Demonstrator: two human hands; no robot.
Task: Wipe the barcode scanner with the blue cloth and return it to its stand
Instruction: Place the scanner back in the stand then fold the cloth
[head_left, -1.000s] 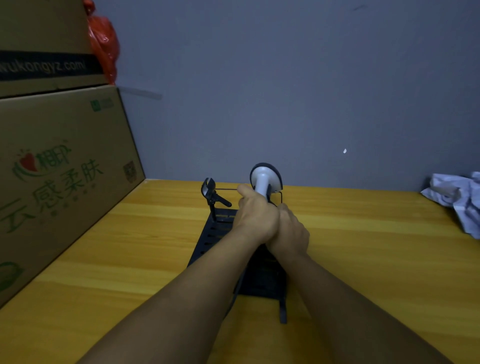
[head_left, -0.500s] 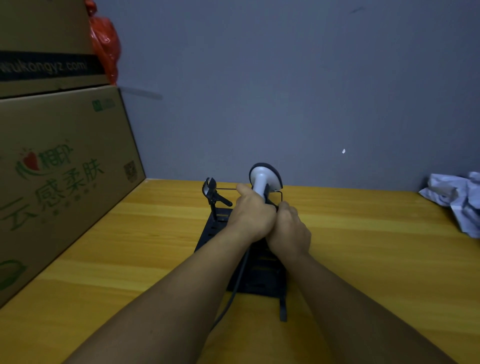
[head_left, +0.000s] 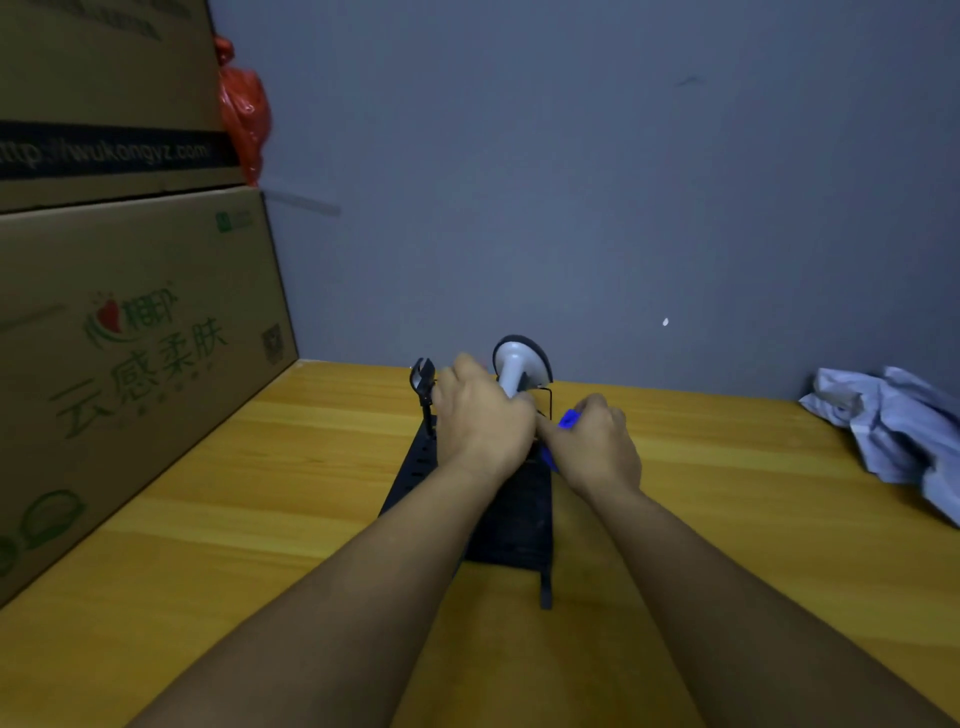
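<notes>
Yellow wooden table (head_left: 727, 467), left hand (head_left: 480, 421) wrapped tight around the white barcode scanner (head_left: 514, 366) at the middle of the frame, over its black stand (head_left: 511, 519), right hand (head_left: 595, 447) just beside, fingers curled shut on the blue cloth (head_left: 568, 419), cardboard boxes (head_left: 130, 338) at left.

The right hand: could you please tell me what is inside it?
Bright blue cloth peeks between the fingers of the closed right hand and below it near the black perforated stand. Most of the cloth is covered by the hand, so its shape stays hidden.
</notes>
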